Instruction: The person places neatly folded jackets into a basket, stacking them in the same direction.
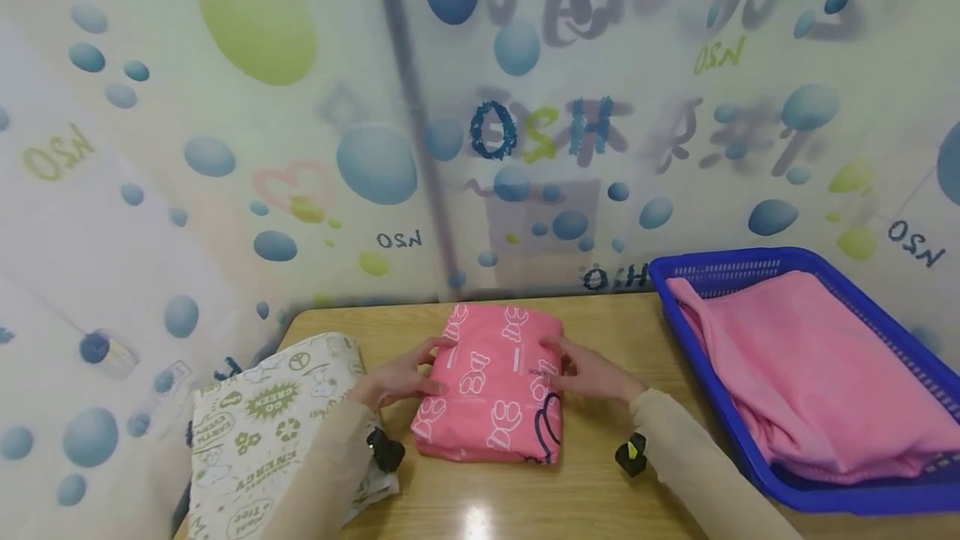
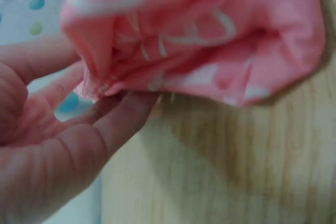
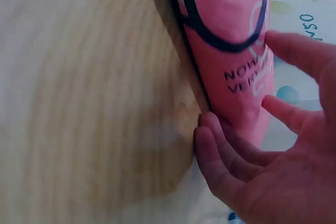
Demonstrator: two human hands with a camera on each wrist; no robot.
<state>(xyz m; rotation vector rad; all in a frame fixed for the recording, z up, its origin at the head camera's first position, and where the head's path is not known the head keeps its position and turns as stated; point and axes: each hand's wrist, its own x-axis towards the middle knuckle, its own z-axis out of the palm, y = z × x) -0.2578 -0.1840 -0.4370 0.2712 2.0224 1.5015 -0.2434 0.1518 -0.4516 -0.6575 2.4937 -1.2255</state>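
Note:
A folded pink bundle [image 1: 491,386] with white cartoon outlines and dark line print lies on the wooden table between both hands. My left hand [image 1: 397,375] grips its left edge. In the left wrist view, fingertips reach under the creased, folded side of the pink bundle [image 2: 210,30]. On the opposite edge, my right hand [image 1: 596,369] holds the bundle between fingers spread above and below. Dark lettering shows on that side in the right wrist view, close to the fingertips [image 3: 207,135]. The bundle's underside is hidden.
A white bag [image 1: 262,415] with green print lies at the left, partly behind the left forearm. At the right stands a blue plastic basket [image 1: 712,407] with folded pink cloth [image 1: 817,365] inside. A bubble-printed curtain [image 1: 465,215] borders the table's [image 1: 600,323] far edge.

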